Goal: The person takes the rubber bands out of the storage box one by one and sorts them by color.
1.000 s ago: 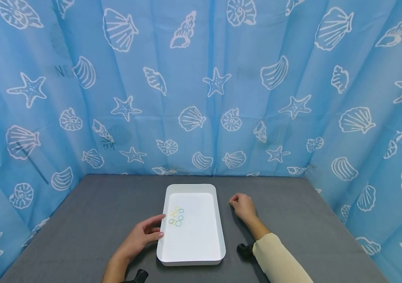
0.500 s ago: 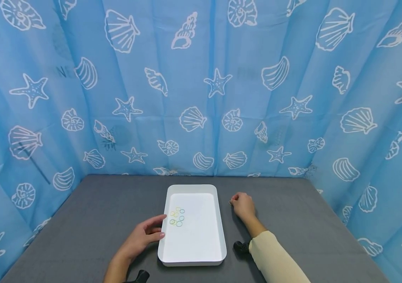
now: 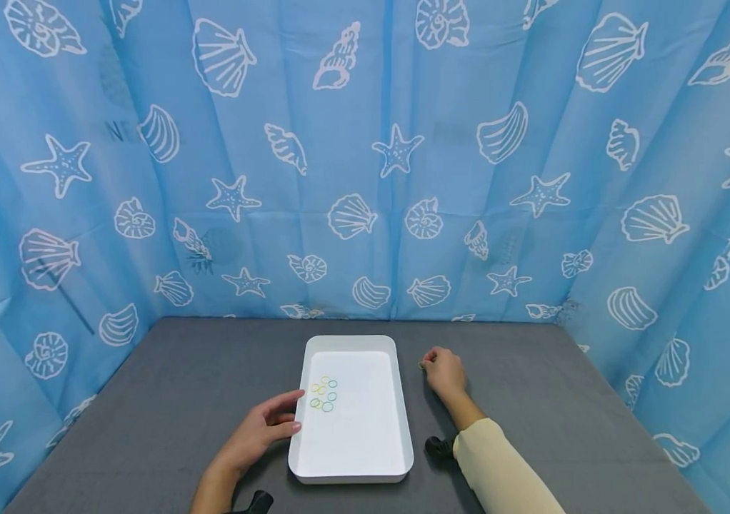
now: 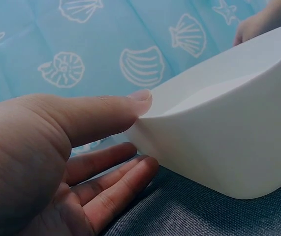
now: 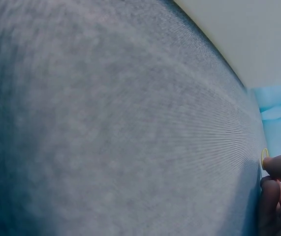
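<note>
A white rectangular tray (image 3: 365,442) lies on the grey table. Several thin rubber bands (image 3: 328,407), yellow, green and blue, lie loose at its left side. My left hand (image 3: 258,432) rests at the tray's left edge; in the left wrist view the thumb tip (image 4: 141,101) lies on the rim and the other fingers extend loosely beside the outer wall. To the right of the tray, my right hand (image 3: 445,371) pinches a small yellow rubber band (image 5: 265,156) between thumb and fingertips, close over the table. Part of that band is hidden by the fingers.
The grey cloth-covered table (image 3: 223,357) ends at a blue shell-print curtain (image 3: 365,178) at the back and sides. A black strap piece (image 3: 438,447) sits at the right wrist, by the cream sleeve (image 3: 506,471). Another black piece (image 3: 258,502) shows at the left wrist.
The whole head view has shifted slightly to the right. Both hands hold nearly the same place by the tray, and the loose bands have not moved within it.
</note>
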Demonstrator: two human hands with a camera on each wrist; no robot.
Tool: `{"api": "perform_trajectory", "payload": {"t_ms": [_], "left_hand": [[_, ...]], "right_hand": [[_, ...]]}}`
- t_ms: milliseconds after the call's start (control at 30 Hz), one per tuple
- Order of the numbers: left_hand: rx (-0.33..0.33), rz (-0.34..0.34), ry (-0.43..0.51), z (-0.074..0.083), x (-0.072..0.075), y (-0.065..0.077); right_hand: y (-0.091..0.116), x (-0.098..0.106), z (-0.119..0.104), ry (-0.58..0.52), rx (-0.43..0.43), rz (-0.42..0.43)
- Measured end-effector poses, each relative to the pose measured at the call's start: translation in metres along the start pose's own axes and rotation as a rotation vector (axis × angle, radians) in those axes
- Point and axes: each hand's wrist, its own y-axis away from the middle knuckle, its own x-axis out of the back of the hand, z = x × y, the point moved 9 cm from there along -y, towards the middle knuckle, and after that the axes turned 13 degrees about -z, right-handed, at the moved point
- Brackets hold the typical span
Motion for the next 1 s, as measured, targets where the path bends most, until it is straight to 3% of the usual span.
{"api": "perform_trajectory", "payload": {"t_ms": [400,800,1000], "left_hand": [[-0.007,0.003,0.003,-0.001,0.000,0.000],[-0.025,0.001,0.007,0.000,0.001,0.000],[-0.009,0.014,-0.006,0.001,0.001,0.000]], "right_hand": [[0.003,0.002,0.005,-0.077,0.028,0.009],[0.008,0.003,0.017,-0.480,0.039,-0.016],[0.015,0.004,0.020,-0.593,0.011,-0.033]]}}
